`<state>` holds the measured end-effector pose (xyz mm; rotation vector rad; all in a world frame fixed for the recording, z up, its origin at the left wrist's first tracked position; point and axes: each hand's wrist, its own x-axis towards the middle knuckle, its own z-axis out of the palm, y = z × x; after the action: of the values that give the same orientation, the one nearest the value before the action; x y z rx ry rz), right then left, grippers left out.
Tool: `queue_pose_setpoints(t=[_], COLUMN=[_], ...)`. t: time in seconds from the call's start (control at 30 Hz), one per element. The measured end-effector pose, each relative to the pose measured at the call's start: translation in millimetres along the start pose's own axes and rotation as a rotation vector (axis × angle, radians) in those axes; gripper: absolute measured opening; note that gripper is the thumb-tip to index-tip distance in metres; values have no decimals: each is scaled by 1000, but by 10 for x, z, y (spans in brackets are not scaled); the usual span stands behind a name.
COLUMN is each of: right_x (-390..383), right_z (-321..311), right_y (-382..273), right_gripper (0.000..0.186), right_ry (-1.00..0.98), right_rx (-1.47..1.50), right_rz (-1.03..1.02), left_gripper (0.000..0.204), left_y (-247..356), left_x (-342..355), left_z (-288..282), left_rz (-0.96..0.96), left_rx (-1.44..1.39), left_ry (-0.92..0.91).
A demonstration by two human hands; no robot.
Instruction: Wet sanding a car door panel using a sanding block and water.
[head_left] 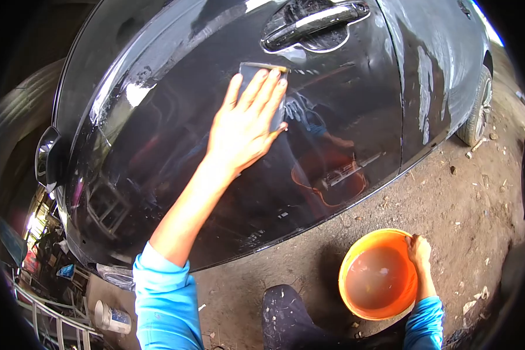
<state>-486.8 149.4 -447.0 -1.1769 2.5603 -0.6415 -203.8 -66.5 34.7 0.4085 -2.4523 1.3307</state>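
Against the glossy black car door (175, 134), my left hand (246, 119) presses a grey sheet of what looks like sandpaper (280, 111). Its fingers lie long over the sheet, with the thumb by its right edge. A thin yellowish edge shows at the sheet's top; whether a block sits beneath is hidden. Just above is the black door handle (315, 26). Down at the right, my right hand (419, 252) is closed on the rim of an orange bucket (349, 256), which holds cloudy brownish water. The bucket looks slightly tilted.
Pale grey patches mark the rear panel (431, 76), with a wheel (478, 111) beyond. A side mirror (46, 157) juts out at left. A white tub (112, 318) lies on the dirt floor by a metal frame (55, 318). My dark-trousered knee (285, 315) is below the door.
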Motion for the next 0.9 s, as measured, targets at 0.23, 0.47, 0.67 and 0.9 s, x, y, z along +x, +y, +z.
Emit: queue_pose_setpoints(t=[0.23, 0.47, 0.67, 0.9], right_x=[-24, 6, -44, -19], right_z=[31, 21, -71, -12], right_y=[-16, 23, -89, 0], right_gripper=[35, 33, 32, 33], right_ry=[12, 18, 6, -7], right_rx=[31, 46, 28, -3], right_rz=[43, -2, -7, -1], left_gripper=[78, 77, 73, 78], left_y=[-338, 278, -307, 607], left_x=[-2020, -315, -2513, -203], left_z=[-249, 103, 23, 281], left_rz=[-61, -21, 19, -40], left_rx=[211, 81, 224, 36], left_ry=[-204, -137, -232, -46])
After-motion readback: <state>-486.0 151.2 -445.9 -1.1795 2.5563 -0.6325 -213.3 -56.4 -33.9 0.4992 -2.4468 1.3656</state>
